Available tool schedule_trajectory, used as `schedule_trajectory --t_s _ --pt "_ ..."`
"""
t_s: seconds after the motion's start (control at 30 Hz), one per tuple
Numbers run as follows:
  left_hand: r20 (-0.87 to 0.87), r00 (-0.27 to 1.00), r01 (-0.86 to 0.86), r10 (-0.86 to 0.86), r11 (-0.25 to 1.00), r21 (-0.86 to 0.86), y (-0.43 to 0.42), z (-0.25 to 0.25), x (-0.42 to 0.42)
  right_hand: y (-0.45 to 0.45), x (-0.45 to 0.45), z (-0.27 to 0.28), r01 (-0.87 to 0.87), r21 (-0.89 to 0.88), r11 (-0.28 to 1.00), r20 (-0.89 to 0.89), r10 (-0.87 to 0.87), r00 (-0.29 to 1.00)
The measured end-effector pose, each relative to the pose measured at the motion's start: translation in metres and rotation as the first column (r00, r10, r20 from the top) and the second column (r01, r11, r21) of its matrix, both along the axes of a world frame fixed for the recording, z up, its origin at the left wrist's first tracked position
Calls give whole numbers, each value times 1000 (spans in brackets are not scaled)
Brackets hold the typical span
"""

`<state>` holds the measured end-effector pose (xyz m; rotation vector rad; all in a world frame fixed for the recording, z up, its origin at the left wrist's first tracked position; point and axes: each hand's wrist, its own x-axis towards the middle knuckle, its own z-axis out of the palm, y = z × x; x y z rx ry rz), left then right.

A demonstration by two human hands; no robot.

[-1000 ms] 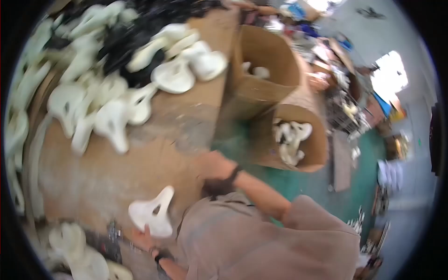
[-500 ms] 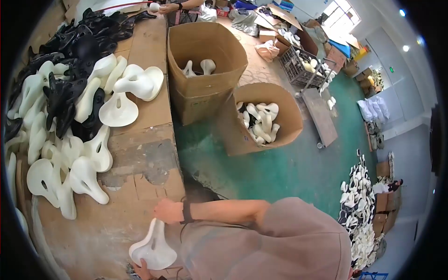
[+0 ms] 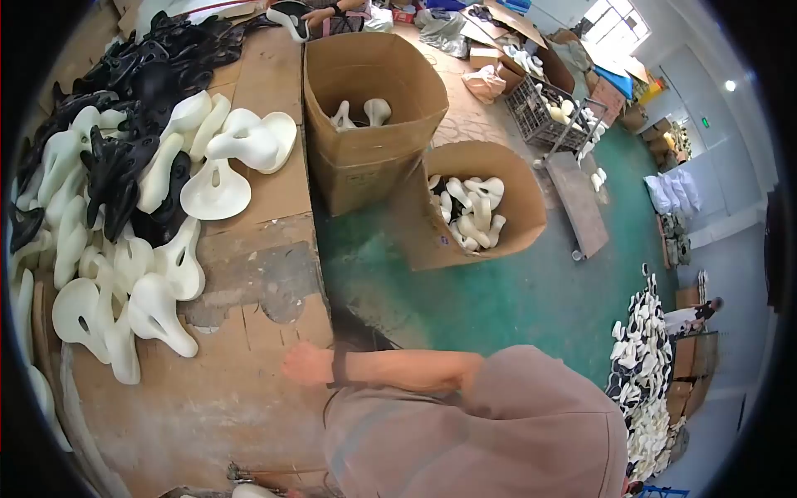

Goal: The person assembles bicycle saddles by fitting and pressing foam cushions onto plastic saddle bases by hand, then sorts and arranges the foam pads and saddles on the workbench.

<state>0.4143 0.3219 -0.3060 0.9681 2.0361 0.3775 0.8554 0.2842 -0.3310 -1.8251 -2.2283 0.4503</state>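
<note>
My right hand [image 3: 307, 365], with a dark band at the wrist, is closed above the cardboard-covered table [image 3: 199, 407]. Whatever it might hold is hidden by the curled fingers. At the bottom edge, only part of a cream bicycle saddle [image 3: 252, 491] shows. Near it my left hand is almost wholly cut off, so its fingers cannot be made out. Beside the saddle is a small metal item [image 3: 239, 473] that I cannot identify. A pile of cream saddles [image 3: 154, 311] lies farther along the table, mixed with black saddle parts [image 3: 116, 170].
Beyond the table edge stand a tall cardboard box [image 3: 365, 153] and a lower one [image 3: 523, 220], both containing saddles. A crate [image 3: 531, 116], a flat cart [image 3: 579, 203] and a saddle heap [image 3: 643, 365] are farther off. Another person's hand [image 3: 320, 17] is at the table's far end.
The saddle between my hands has moved down, almost out of the frame, and away from my right hand. My left hand has nearly left view. The other person's hand now has a black-and-white saddle.
</note>
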Motion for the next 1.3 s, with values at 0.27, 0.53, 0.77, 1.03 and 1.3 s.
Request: schedule_trajectory --t_s 0.27,0.53,0.77,1.03,1.3 --pt "95 991 -100 97 995 28 -5 -13 -3 7 -3 8 -75 -212 974 43 86 995" --pt "211 953 -235 216 970 69 -15 -34 -13 4 -5 5 -70 -169 983 12 74 997" --pt "471 778 -533 415 833 146 -29 -69 -83 -15 2 -67 -94 53 994 -205 103 973" --pt "836 58 -996 545 -28 88 -150 -142 -246 21 32 21 -208 -431 878 -92 186 978" --pt "750 -203 -952 629 -307 0 -143 -146 -232 53 9 23 -297 -514 805 30 363 931"
